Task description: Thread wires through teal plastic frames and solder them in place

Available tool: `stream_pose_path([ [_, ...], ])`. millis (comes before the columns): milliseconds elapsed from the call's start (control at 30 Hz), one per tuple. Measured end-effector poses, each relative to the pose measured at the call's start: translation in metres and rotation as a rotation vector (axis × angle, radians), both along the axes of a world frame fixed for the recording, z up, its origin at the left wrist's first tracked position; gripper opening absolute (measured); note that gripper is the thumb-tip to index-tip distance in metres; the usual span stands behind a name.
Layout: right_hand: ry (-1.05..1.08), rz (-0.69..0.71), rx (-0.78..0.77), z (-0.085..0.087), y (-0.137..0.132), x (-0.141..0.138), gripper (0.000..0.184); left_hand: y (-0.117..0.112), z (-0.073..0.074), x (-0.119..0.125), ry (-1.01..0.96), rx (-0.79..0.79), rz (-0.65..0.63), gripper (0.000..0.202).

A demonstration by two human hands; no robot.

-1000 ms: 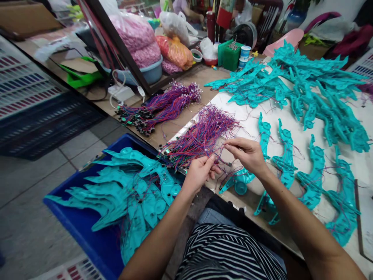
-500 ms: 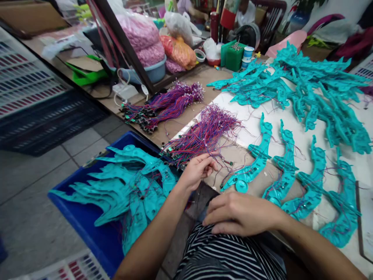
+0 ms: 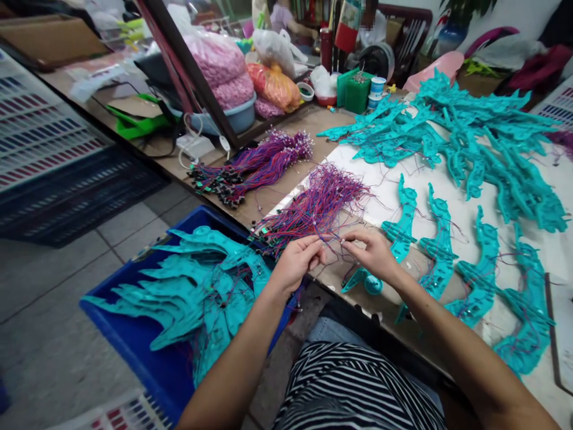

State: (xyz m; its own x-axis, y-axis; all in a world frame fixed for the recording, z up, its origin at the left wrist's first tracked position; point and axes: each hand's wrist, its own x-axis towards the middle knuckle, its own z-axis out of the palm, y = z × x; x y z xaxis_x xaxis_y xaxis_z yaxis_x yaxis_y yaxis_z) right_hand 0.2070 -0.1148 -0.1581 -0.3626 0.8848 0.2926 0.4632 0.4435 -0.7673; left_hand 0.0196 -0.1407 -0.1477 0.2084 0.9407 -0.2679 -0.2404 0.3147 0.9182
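My left hand and my right hand meet over the near edge of the table, both pinched on thin red and purple wires pulled from the loose wire bundle just beyond them. A teal plastic part lies under and right of my right hand, first in a row of teal parts with wires on them.
A blue bin full of teal parts stands on the floor at left. A second wire bundle lies farther back. A big heap of teal parts covers the far right. Bags, a basin and green boxes sit behind; a person sits beyond.
My right hand dropped to my lap half a second ago and has come back up to the wires beside my left hand. My left hand stayed at the bundle.
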Motion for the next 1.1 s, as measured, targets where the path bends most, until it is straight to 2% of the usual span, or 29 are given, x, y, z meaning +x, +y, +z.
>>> stream_pose_path([
  [167,0.029,0.011,0.019,0.013,-0.008,0.007,0.015,-0.006,-0.003,0.003,0.275,0.14,0.163,0.028],
  [233,0.037,0.008,0.014,0.018,-0.009,0.008,0.015,-0.008,0.0,0.006,0.297,0.191,0.215,0.024],
  [333,0.045,-0.006,0.01,0.023,-0.009,0.008,0.014,-0.01,0.006,0.01,0.23,0.264,0.242,0.016],
  [467,0.064,-0.028,0.047,0.026,-0.007,0.006,0.015,-0.008,0.007,0.013,0.15,0.282,0.194,0.018],
  [567,0.067,-0.036,0.078,0.026,-0.007,0.005,0.014,-0.007,0.006,0.017,0.114,0.23,0.139,0.027],
  [667,0.037,-0.022,0.106,0.025,-0.008,0.004,0.014,-0.005,0.007,0.021,0.076,0.167,0.094,0.024],
  [833,0.012,0.006,0.194,0.024,-0.01,0.002,0.013,-0.001,0.009,0.029,0.071,0.099,0.106,0.035],
  [1100,0.041,-0.082,0.085,0.021,-0.01,0.002,0.012,0.001,0.004,0.029,0.0,0.047,0.052,0.033],
])
